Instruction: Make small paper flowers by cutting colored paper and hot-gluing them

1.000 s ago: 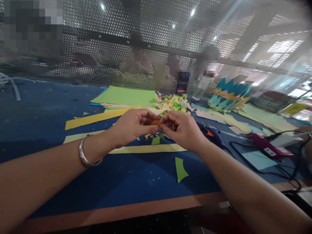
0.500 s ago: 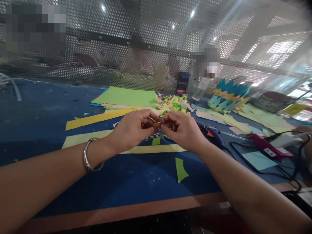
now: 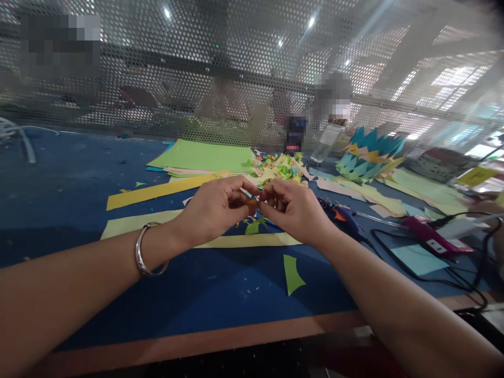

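Observation:
My left hand and my right hand meet at the fingertips above the blue table. Between them is a small yellow-orange paper piece, pinched from both sides and mostly covered by fingers. Under the hands lie a long pale yellow paper strip and a green paper scrap. Nearer to me rests another green scrap with curved edges. A blue glue gun with an orange trigger lies just right of my right hand.
Behind the hands are a heap of paper cuttings, green sheets and a yellow strip. A clear container and a zigzag paper crown stand at the back right. A magenta power strip with black cables lies right.
My fingers have shifted very slightly around the small yellow-orange piece, which now looks flatter. Everything else on the table lies as before.

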Motion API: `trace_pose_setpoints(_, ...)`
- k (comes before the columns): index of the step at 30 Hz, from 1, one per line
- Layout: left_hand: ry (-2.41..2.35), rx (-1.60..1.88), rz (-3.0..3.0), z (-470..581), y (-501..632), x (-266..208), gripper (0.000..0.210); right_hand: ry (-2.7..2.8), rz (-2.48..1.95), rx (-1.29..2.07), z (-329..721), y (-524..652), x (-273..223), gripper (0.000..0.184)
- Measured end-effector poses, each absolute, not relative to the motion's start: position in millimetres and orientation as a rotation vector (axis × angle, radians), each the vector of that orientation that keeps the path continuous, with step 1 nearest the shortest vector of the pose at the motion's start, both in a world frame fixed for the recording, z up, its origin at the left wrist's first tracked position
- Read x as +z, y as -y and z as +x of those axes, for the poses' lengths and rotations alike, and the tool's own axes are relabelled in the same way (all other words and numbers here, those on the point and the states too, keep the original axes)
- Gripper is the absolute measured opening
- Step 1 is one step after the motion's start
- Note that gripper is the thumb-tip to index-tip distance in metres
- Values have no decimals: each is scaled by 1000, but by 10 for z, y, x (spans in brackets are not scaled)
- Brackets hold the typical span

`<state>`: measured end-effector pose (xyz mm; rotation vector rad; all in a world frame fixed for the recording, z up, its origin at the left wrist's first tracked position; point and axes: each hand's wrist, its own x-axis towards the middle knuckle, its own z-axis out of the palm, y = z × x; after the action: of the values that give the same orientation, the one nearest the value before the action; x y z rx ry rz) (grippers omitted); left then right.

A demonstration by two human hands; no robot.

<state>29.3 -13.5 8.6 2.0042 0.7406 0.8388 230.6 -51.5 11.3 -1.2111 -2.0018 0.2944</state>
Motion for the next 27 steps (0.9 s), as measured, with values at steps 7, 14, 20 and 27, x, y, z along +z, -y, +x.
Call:
trace_pose_setpoints(7, -801, 837, 2075, 291, 152, 106, 23, 2013, -1192, 378, 2302, 522, 101, 4)
trace_pose_setpoints(14, -957, 760, 2246, 288, 183, 156, 9, 2054, -1195, 372, 2316, 518, 92, 3)
trace_pose_setpoints(20, -859, 833, 2224, 308, 204, 178, 14, 2041, -1163, 358, 2312, 537, 103, 2)
trace_pose_setpoints(27, -834, 818, 2205, 302, 191, 156, 11, 2023, -1147, 320, 2297, 535, 109, 5)
